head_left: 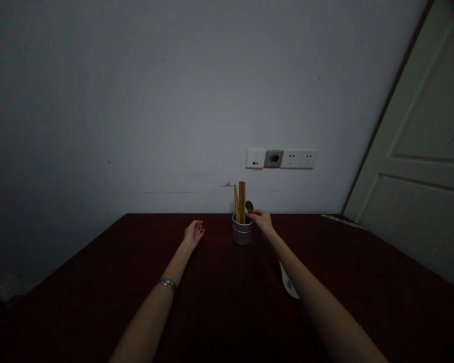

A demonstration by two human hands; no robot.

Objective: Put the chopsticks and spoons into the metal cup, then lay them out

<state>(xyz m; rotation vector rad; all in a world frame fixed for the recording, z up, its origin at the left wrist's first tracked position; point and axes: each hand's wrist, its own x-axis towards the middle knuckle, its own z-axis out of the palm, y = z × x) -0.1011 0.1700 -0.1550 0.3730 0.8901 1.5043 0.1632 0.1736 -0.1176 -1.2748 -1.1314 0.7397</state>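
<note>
A grey cylindrical holder (242,236) stands upright on the dark red table, with several wooden chopsticks (242,201) rising out of it. On its right side, the round bowl of a metal spoon (249,205) shows above the rim. My right hand (261,220) is closed in a pinch at the spoon, just below its bowl; the rest of the spoon is hidden. To the left of the holder, my left hand (194,233) rests by the table with fingers loosely curled and apart, holding nothing.
Partly hidden under my right forearm lies a white rounded object (288,284) with a blue mark. Behind the table (219,302) is a pale wall with sockets (298,159). A panelled door (419,166) stands at the right, near a flat strip (342,221) on the table's back edge.
</note>
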